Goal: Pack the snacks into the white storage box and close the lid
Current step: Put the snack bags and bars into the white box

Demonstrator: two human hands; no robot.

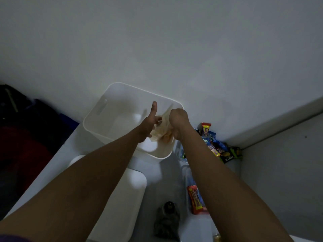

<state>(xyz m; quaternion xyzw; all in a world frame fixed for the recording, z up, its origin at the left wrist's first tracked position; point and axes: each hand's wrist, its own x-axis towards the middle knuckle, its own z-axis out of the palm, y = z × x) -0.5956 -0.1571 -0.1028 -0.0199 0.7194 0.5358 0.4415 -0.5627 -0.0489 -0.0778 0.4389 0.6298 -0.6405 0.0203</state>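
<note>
Both of your hands meet over the open white plastic storage box (97, 110), with a pale translucent plastic snack bag (163, 132) between them. Your right hand (178, 119) is fisted on the bag's upper edge. Your left hand (151, 122) has its thumb raised and its fingers against the bag's left side, but blur keeps me from telling whether they close on it.

The bag hangs just inside the box's right-hand corner, its long axis running from the rim down into the box. The coming move is probably a short drop straight down, released by the right hand.

Right of the box, against the pale wall, lies a heap of bright wrapped snack bars (212, 143). One red wrapped bar (195, 199) lies on your side of the box, beside your right forearm. What looks like the flat white rounded lid (125, 189) rests on the white tabletop (167, 175), also on your side of the box.
</note>
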